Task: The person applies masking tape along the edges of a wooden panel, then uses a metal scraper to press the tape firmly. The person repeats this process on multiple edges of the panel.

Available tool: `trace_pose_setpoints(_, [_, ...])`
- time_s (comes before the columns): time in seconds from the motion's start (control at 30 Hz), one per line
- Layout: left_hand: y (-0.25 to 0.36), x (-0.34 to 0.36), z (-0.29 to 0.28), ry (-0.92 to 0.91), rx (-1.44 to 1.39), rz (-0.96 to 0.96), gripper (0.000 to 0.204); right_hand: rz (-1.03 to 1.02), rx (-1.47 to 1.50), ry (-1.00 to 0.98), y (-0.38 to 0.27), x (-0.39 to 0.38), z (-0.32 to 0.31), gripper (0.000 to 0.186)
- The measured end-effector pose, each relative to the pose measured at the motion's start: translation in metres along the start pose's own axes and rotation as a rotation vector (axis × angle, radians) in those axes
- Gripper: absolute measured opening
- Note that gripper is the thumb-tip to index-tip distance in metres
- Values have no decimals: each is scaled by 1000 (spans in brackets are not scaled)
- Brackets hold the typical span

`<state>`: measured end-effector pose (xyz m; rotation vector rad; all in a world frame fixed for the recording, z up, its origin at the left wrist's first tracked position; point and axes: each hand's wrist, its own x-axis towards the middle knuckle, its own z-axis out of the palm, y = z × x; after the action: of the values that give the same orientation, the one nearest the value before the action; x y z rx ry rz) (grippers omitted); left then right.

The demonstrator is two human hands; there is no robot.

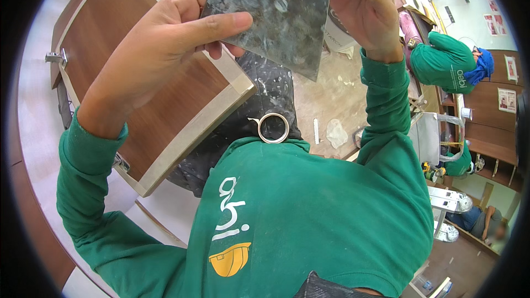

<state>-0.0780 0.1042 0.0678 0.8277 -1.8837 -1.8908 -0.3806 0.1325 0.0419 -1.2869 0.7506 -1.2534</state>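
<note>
My left hand [187, 27] grips the left edge of a thin grey plate [276, 16], smeared with pale marks, with the thumb across its face. My right hand [364, 16] is on the plate's upper right edge, fingers curled at it. The plate is raised at the top of the view, its top cut off. Below it a roll of tape [273, 116] with a loose end lies on my dark, paint-spotted trousers [265, 85].
A wooden panel [121, 33] with pale edging stands at left. At right are a bent-over co-worker [441, 60] with blue headwear, another partly hidden worker [458, 163], a seated person [475, 221], a ladder [444, 198], wooden cabinets [491, 121] and a dusty floor [309, 99].
</note>
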Motion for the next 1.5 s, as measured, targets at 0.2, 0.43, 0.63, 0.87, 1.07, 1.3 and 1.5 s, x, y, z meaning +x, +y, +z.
trace_pose_setpoints(0.2, [-32, -2, 19, -40, -386, -88, 36, -507, -494, -253, 10, 6, 1, 57])
trace_pose_setpoints(0.43, [-17, -4, -3, 56, 716, 186, 42, -398, -533, -105, -5, -9, -40, 24])
trace_pose_setpoints(0.63, [-65, 7, -22, 89, 1165, 624, 48, -218, -869, -135, -33, -33, -22, 33])
trace_pose_setpoints(0.87, [-74, 18, -11, -146, 1137, 517, 33, -616, -1527, -516, -30, -13, 49, 34])
trace_pose_setpoints(1.07, [-88, 24, -10, -104, 1155, 597, 22, -707, -1494, -541, -9, -5, 66, 45])
trace_pose_setpoints(1.3, [-79, 21, -7, -92, 1149, 611, 15, -745, -1495, -580, 0, -1, 70, 42])
trace_pose_setpoints(1.5, [-78, 24, -6, -89, 1107, 638, 19, -992, -1403, -576, 16, 4, 53, 36])
